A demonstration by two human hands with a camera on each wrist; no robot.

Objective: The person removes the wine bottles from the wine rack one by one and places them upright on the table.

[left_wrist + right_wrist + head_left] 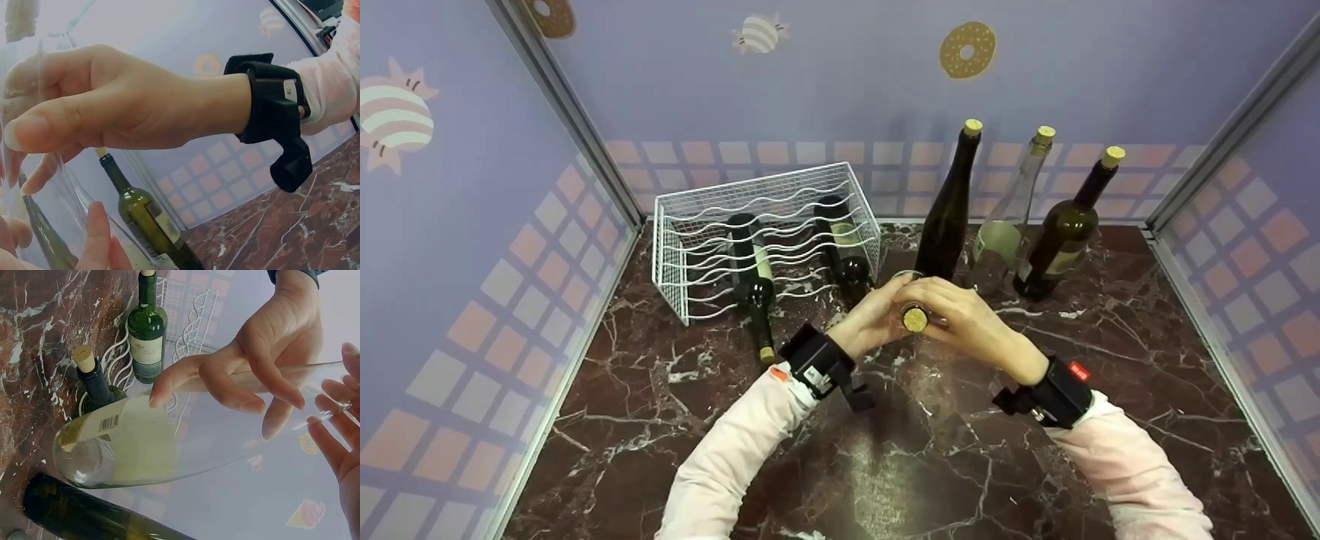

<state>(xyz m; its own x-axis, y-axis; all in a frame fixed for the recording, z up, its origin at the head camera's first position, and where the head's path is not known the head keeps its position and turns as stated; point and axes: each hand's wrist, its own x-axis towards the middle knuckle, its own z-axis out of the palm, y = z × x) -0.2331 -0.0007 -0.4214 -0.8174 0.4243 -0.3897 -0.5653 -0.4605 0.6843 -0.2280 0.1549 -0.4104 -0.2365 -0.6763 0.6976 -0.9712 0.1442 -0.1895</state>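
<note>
Both hands are on a clear glass wine bottle (214,444) with a cork in its neck and a pale label bearing a barcode. In the head view its cork (915,319) faces the camera, and the hands hide most of the glass. My left hand (877,315) grips it from the left; in the right wrist view the curved fingers of this left hand (264,371) lie along the body. From the right, my right hand (971,322) holds the bottle higher up. The left wrist view shows the right hand (112,101) with thumb and fingers around the neck.
A white wire wine rack (671,259) stands at back left, with a dark bottle (754,281) and another dark bottle (851,266) lying in it. Behind the right hand stand a tall dark bottle (949,214), a clear bottle (1001,232) and a green bottle (1061,236), all corked.
</note>
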